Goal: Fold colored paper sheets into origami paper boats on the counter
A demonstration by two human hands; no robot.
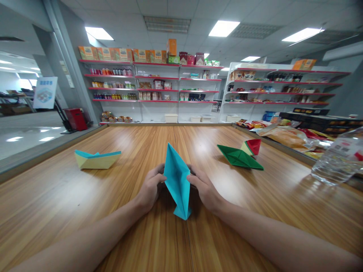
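A folded blue paper piece [177,180] stands on edge at the middle of the wooden table [113,211], pointed at its top and bottom. My left hand [149,188] pinches its left side with curled fingers. My right hand [204,189] grips its right side the same way. Both forearms rest low over the table.
A yellow and blue paper boat [96,159] sits at the left. A green folded paper [239,157] and a red and green folded paper [252,146] lie at the right. A clear plastic bottle [338,158] and snack packets [286,135] line the right edge. Store shelves [159,90] stand behind.
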